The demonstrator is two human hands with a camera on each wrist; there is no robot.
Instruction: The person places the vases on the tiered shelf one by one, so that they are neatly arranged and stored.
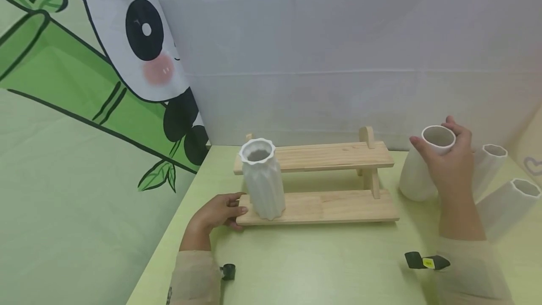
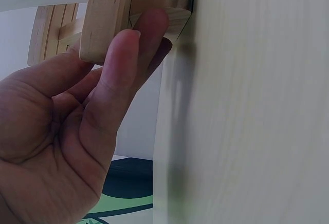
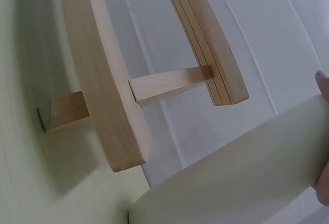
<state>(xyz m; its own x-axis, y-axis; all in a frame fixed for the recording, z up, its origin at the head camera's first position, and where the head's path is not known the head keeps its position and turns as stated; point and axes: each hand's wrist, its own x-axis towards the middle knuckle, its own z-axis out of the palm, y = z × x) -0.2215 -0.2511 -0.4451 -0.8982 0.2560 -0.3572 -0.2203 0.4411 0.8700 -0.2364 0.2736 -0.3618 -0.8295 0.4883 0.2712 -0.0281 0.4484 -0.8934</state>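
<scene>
A two-tier wooden shelf (image 1: 338,206) stands on the table, with a white vase with a scalloped rim and twisted ridges (image 1: 264,185) upright at the left of its lower board. My left hand (image 1: 218,212) grips the left end of that lower board; in the left wrist view its fingers reach around the board's end (image 2: 105,23). To the right of the shelf, my right hand (image 1: 450,164) holds a smooth white vase (image 1: 417,178) near its round mouth, thumb on one side and fingers on the other. The same vase (image 3: 241,167) crosses the right wrist view below the shelf end (image 3: 105,80).
Two more white vases, one behind (image 1: 487,168) and one nearer (image 1: 506,206), stand to the right of my right forearm. A pale cloth (image 1: 338,60) hangs along the table's back edge, and a panda-and-bamboo print (image 1: 84,69) covers the left side.
</scene>
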